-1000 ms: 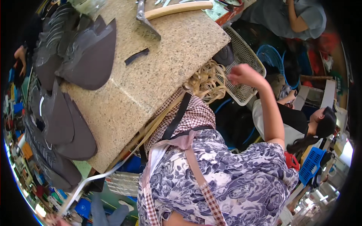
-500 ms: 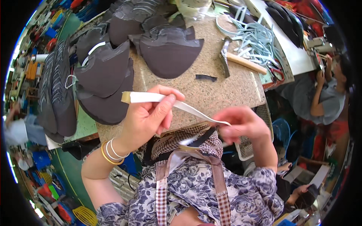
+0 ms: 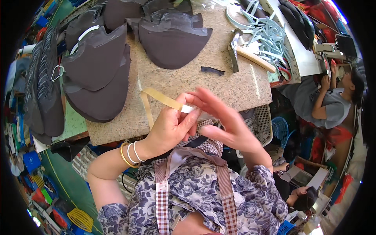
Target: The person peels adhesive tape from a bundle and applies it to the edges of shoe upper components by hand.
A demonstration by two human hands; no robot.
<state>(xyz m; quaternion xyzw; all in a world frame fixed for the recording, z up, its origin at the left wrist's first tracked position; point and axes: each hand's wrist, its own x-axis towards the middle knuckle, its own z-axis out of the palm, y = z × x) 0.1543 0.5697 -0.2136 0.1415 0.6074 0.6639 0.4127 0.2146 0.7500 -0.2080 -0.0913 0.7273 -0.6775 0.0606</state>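
My left hand (image 3: pixel 170 123) pinches a narrow strip between thumb and fingers. A short white end of the strip (image 3: pixel 188 109) shows at the fingertips. Its tan side (image 3: pixel 161 96) runs out to the left, folds over and hangs beside the hand. Close by on the right is my right hand (image 3: pixel 227 125), slightly blurred, its fingers stretched out and its thumb apart. Its fingertips overlap the left fingers in view; whether they touch the strip I cannot tell. Both hands are at the near edge of the speckled stone tabletop (image 3: pixel 164 82).
Dark curved shoe-upper pieces (image 3: pixel 170 45) lie in stacks at the far side and left (image 3: pixel 98 98). A hammer (image 3: pixel 254 58) rests at the right beside tangled pale-blue strips (image 3: pixel 270 35). A small black scrap (image 3: pixel 212 71) lies mid-table. Another person (image 3: pixel 333 98) sits at far right.
The strip was stretched between both hands, white side showing; now its tan side trails left from my left hand. My right hand has let go of its end, opened and moved to the left.
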